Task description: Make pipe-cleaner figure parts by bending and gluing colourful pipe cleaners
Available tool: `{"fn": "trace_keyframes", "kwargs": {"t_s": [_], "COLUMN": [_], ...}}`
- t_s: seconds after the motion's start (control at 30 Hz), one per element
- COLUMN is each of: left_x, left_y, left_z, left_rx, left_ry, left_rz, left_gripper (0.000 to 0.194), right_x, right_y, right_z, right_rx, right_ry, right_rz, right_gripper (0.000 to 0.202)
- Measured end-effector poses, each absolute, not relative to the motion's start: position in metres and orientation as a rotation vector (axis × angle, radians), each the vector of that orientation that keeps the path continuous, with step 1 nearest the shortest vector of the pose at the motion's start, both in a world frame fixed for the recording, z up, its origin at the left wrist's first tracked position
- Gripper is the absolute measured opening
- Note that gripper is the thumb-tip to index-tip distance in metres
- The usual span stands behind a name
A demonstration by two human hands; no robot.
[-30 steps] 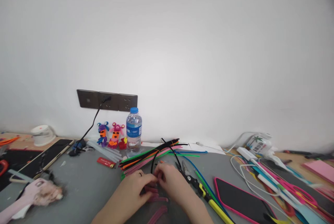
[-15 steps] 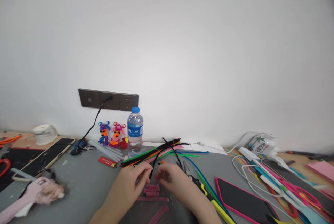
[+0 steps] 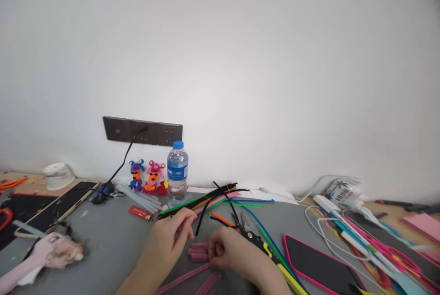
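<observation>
Since half a second ago, the right hand [image 3: 227, 249] has dropped towards six o'clock, and the long pink strip [image 3: 184, 279] has swung from lying crosswise to slanting down towards eight o'clock. Right fingers are together, seemingly clamped on the strip's upper end, which they partly hide. The left hand [image 3: 172, 233], between nine and ten o'clock from the right, has its fingers apart with nothing visible between them. At nine o'clock from the right hand, right by its fingertips, several short pink pieces [image 3: 198, 251] lie side by side on the grey desk [image 3: 103, 231]; a bent pink strip [image 3: 209, 282] lies at seven. Orange stems [image 3: 222, 219] are at twelve, and a bundle of coloured stems [image 3: 202, 199] at eleven. The water bottle [image 3: 178, 176] stands upright at twelve from the left hand; the pink-edged phone [image 3: 318, 265] lies near three from the right.
</observation>
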State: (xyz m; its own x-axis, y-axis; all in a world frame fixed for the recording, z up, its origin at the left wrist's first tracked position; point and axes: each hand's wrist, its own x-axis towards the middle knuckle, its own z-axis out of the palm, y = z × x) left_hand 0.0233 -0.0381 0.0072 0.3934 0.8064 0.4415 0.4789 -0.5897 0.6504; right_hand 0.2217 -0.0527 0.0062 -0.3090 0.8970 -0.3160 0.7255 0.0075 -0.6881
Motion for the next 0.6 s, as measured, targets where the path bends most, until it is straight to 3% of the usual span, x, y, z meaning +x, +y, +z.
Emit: {"fn": "trace_keyframes", "kwargs": {"t_s": [0.17,0.37,0.5,0.6], "left_x": [0.023,0.025,0.027,0.028], "left_y": [-0.038,-0.038,-0.04,-0.042], "left_z": [0.007,0.005,0.009,0.013], "left_rx": [2.254,2.32,2.317,2.308], "left_ry": [1.087,1.153,1.168,1.161], "left_rz": [0.976,1.05,0.977,0.947], "left_gripper": [0.021,0.008,0.024,0.022], "right_x": [0.229,0.226,0.226,0.23], "right_y": [-0.049,-0.046,-0.042,-0.04], "right_z": [0.011,0.033,0.038,0.037], "right_rx": [-1.528,-1.257,-1.172,-1.174], "right_ry": [-2.009,-1.833,-1.625,-1.467], "right_rz": [1.134,0.883,0.663,0.532], "right_gripper": [0.016,0.009,0.008,0.013]}}
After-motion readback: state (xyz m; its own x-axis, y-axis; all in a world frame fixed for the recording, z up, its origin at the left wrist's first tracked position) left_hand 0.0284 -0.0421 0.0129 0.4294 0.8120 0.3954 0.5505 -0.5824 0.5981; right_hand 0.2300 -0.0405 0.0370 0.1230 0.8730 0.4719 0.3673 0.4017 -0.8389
